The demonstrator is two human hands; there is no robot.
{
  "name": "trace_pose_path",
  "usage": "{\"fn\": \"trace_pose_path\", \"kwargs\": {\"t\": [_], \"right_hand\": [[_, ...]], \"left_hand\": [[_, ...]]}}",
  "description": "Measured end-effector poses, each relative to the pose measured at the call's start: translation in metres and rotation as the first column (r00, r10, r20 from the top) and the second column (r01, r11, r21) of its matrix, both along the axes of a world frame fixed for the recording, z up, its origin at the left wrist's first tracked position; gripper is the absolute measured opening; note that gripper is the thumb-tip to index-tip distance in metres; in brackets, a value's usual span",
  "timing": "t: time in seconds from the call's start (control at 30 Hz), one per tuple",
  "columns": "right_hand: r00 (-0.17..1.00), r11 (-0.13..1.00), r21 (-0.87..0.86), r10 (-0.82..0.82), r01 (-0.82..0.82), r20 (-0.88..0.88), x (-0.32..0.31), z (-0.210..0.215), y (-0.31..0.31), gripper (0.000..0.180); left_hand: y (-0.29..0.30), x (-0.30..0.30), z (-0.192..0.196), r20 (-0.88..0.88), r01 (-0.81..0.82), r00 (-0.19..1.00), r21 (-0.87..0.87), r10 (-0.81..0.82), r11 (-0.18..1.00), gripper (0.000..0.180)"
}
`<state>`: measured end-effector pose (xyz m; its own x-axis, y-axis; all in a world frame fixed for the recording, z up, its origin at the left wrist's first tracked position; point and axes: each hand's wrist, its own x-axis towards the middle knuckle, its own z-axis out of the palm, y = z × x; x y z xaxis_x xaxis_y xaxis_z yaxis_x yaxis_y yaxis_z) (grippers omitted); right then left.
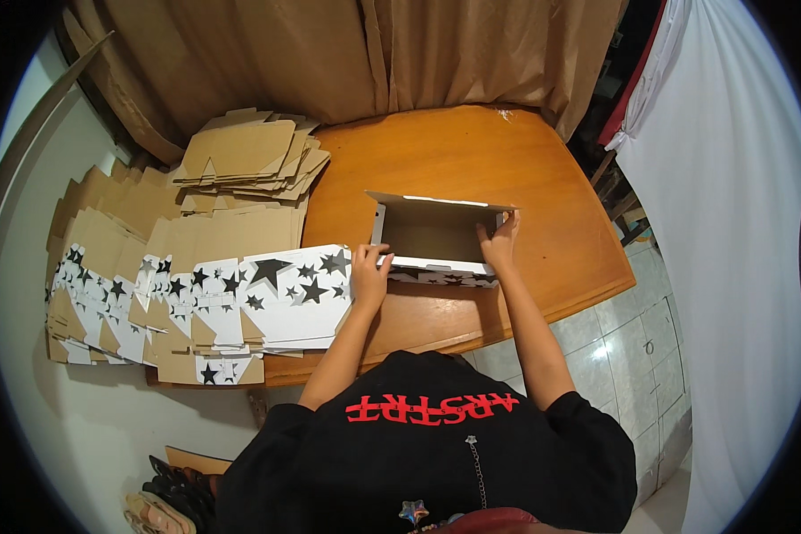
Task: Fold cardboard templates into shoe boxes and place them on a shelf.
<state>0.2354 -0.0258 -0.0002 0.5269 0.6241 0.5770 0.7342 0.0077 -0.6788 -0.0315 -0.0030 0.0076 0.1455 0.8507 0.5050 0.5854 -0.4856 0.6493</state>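
A cardboard box stands on the table in front of me, its top open and its brown inside showing. White with black stars covers its near outer wall, and a flap rises along the far side. My left hand grips the box's near left corner, fingers bent over the edge. At the opposite end my right hand holds the right side wall, with the thumb inside and the fingers around the outside. To the left, right beside my left hand, lie flat star-printed cardboard blanks.
The wooden table has a curved far edge and a corner at right. Plain brown cardboard blanks are piled at the back left. Brown curtains hang behind, a white cloth at right. Shoes lie at lower left.
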Motion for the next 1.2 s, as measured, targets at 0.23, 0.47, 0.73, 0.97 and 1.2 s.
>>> {"fn": "trace_pose_path", "kwargs": {"t": [0.23,0.47,0.73,0.97,1.2], "right_hand": [[0.841,0.88,0.436,0.374,-0.188,-0.392,-0.01,0.024,-0.023,0.052],[0.967,0.979,0.139,0.172,-0.148,-0.189,-0.015,-0.006,-0.066,0.032],[0.974,0.987,-0.14,0.109,-0.082,0.199,-0.044,0.034,-0.076,0.051],[0.965,0.988,-0.142,0.101,-0.067,0.243,-0.043,0.036,-0.067,0.046],[0.95,0.996,-0.022,0.087,-0.084,0.299,-0.045,0.014,-0.066,0.038]], "left_hand": [[0.006,0.0,-0.011,0.146,-0.064,0.986,-0.139,0.084,0.988,0.034],[-0.011,0.017,-0.024,0.124,-0.261,0.953,-0.117,0.275,0.958,0.03],[-0.055,0.03,-0.04,-0.076,-0.086,0.993,0.097,0.094,0.991,0.032],[-0.059,0.04,-0.032,-0.199,0.073,0.977,-0.002,-0.072,0.997,0.038],[-0.06,0.031,-0.041,-0.233,0.151,0.962,0.011,-0.144,0.988,0.04]]}}
